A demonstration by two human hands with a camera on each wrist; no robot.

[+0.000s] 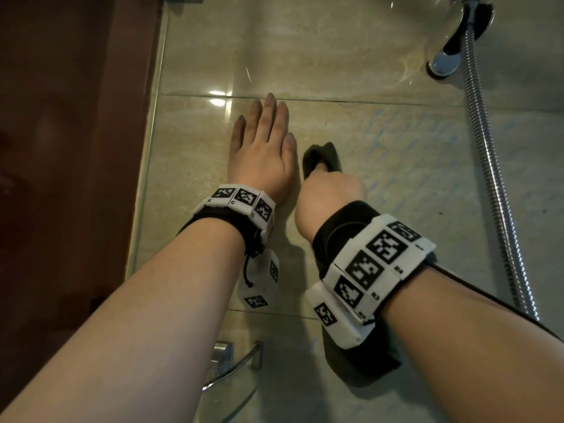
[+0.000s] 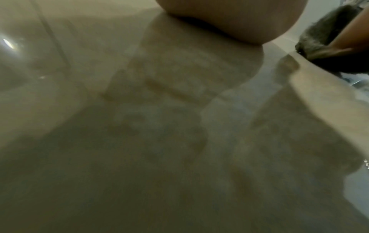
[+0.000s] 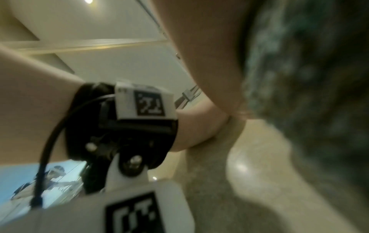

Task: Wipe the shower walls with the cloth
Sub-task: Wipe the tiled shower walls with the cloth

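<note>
Gripping the dark cloth [image 1: 323,157], the right hand [image 1: 328,198] presses it on the tiled wall [image 1: 381,148]. Left hand [image 1: 262,154] lies flat at its 9 o'clock, just beside. Glass edge [image 1: 152,123] farther left; hose [image 1: 488,166] at 3 o'clock, bare tile between.

Both forearms bare, stretched forward side by side, each with a marker band at the wrist. Left hand [image 1: 262,151] flat, fingers straight and close together, palm pressed down. Right hand [image 1: 328,193] just beside it, fingers curled under, gripping a dark cloth [image 1: 323,157].
</note>
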